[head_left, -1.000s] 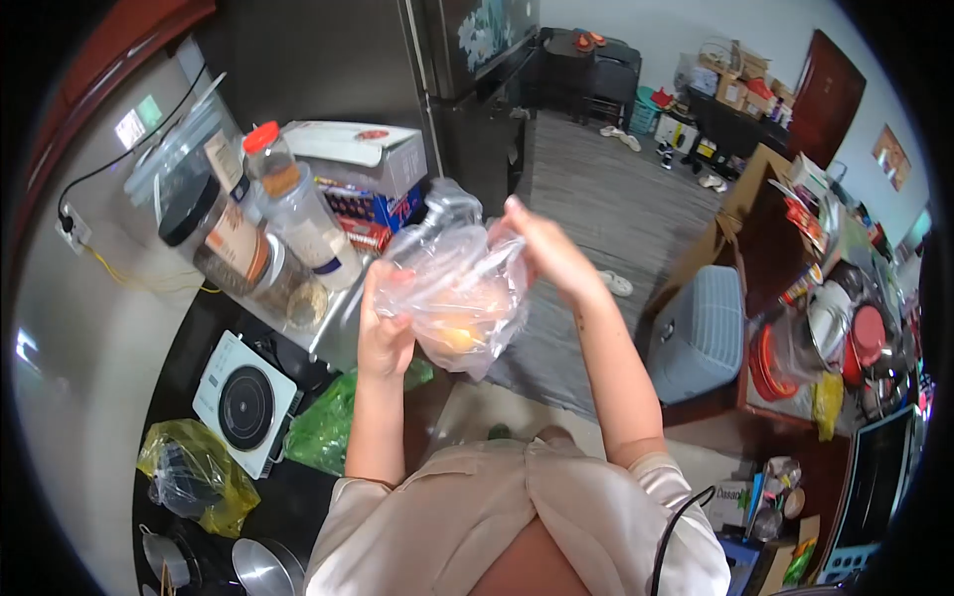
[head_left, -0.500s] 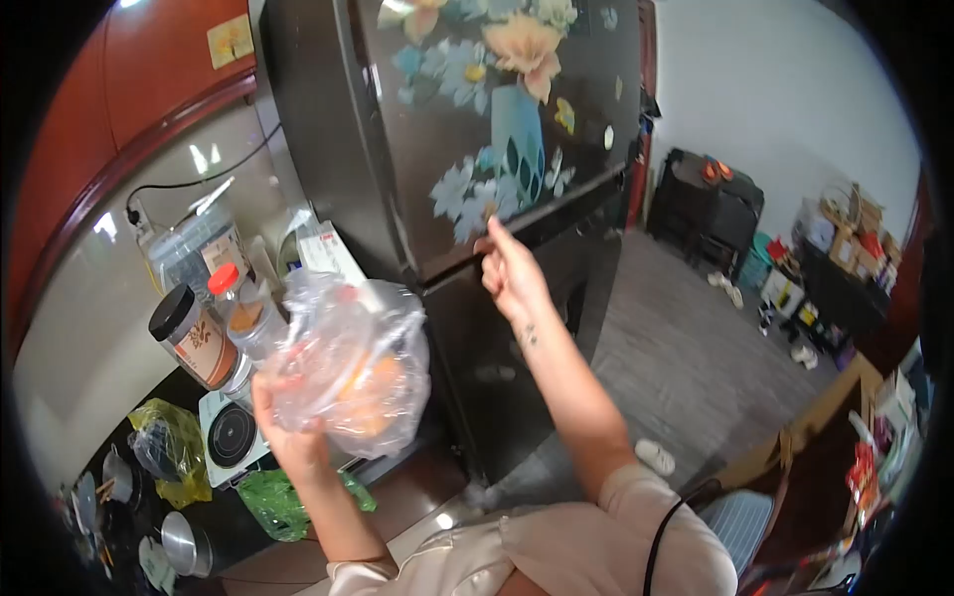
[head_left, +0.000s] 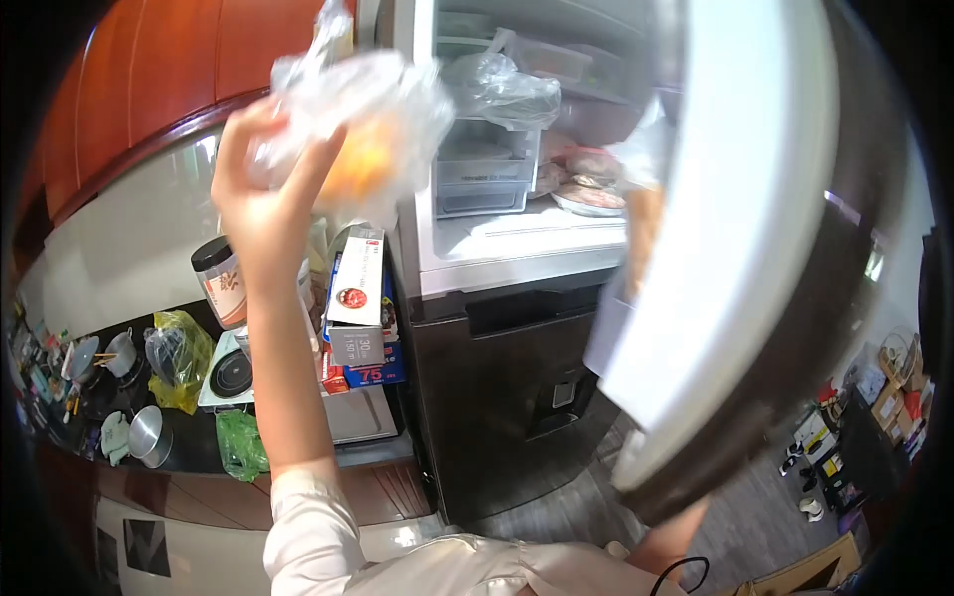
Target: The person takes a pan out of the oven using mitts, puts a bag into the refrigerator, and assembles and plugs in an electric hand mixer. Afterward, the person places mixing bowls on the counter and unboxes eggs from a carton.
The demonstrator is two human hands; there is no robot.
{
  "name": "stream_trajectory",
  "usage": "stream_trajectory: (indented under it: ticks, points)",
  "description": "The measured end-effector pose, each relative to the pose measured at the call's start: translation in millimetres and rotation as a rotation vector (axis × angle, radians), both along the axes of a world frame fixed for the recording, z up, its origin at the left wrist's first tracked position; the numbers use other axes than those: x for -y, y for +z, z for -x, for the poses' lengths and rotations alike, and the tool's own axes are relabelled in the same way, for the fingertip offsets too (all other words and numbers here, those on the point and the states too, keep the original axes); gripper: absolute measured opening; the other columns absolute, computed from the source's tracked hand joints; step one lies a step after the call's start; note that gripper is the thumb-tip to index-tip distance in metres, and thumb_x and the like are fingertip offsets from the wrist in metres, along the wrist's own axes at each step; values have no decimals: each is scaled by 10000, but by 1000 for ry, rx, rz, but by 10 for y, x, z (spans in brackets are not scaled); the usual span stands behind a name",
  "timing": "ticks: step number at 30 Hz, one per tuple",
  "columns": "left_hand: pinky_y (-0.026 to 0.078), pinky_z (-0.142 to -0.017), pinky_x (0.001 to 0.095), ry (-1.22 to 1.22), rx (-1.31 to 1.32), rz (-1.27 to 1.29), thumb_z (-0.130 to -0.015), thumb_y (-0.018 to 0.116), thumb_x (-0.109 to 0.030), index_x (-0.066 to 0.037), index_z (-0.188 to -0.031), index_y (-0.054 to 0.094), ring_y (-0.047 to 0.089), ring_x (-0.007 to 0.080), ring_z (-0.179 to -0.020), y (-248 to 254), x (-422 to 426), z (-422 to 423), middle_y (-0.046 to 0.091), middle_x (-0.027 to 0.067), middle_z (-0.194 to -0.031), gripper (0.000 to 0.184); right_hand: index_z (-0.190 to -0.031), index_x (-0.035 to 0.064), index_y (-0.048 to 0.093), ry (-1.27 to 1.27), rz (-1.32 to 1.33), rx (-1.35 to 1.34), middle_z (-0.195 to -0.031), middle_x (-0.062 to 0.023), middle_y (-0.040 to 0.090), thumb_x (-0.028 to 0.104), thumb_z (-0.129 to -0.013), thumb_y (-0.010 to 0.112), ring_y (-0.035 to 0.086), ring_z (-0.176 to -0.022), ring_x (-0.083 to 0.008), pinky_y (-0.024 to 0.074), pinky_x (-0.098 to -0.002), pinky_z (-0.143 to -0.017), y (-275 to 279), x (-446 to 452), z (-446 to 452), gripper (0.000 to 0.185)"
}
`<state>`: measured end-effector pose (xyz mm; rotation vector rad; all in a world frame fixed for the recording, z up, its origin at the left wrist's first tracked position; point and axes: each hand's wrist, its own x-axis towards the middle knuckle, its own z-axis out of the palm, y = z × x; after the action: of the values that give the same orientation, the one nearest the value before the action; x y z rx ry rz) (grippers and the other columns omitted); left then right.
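Raised at upper left, my left hand [head_left: 273, 194] is closed on a clear plastic bag [head_left: 363, 129] with something orange inside. Beside the bag, the upper compartment of the fridge [head_left: 527, 243] stands open. A tied plastic bag [head_left: 502, 89], a clear drawer [head_left: 482, 184] and a plate of wrapped food [head_left: 591, 199] are in it. The fridge door [head_left: 735, 238] is swung out to the right and blurred by motion. Only my right forearm shows below the door's lower edge; the door hides that hand.
Left of the fridge, stacked boxes [head_left: 358, 283] and a black-lidded jar [head_left: 221, 283] stand on the counter. Further along are a hot plate [head_left: 232, 374], a green bag [head_left: 241, 444] and pots [head_left: 151, 437]. Shoes and a dark shelf [head_left: 879, 437] are at far right.
The upper fridge door has gone from shut to wide open, swinging right. My left hand has lifted the bag upward. My right hand has moved from the door's front to behind it.
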<state>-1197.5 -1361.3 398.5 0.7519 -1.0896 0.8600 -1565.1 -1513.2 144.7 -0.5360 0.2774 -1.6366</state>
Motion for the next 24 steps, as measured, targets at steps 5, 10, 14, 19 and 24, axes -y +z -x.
stream_trajectory:
  ticks: [5,10,14,19,24]
  points:
    - [456,-762,272,93,160,13,-685,764,-214,-20,-889,589,561,141,-870,770,737,355,593,59,-953,332,-1252,7,409,-770,261,283,-1227,-146,437,454,-890,459,438,-1101,-265,360,-401,-907,367,-173,664,577]
    - [459,-755,353,430,267,107,-668,756,-284,-40,-935,592,586,235,-870,1253,1366,640,574,108,-944,397,-1334,13,322,-1090,357,335,-1377,-135,313,481,-883,437,309,-1254,-289,215,-440,-1055,473,-142,1068,660]
    - [464,-715,365,364,260,110,-661,755,-282,-69,-926,591,579,271,-818,1424,1948,691,555,93,-889,377,-1350,14,307,-1218,302,311,-1404,-136,295,492,-877,429,289,-1283,-291,193,-442,-1083,578,-14,1215,683]
    - [464,-723,390,374,180,145,-660,737,-343,-57,-949,596,572,321,-839,1661,2770,545,556,136,-911,430,-1349,14,310,-1295,208,256,-1399,-140,305,503,-870,423,298,-1279,-285,204,-433,-1081,774,121,1268,694]
    - [462,-757,415,527,98,-66,-635,720,-432,-22,-982,595,567,342,-871,1852,3200,743,560,172,-961,552,-1337,6,333,-1384,156,268,-1382,-150,329,429,-816,495,362,-1243,-274,267,-423,-1058,749,195,1435,690]
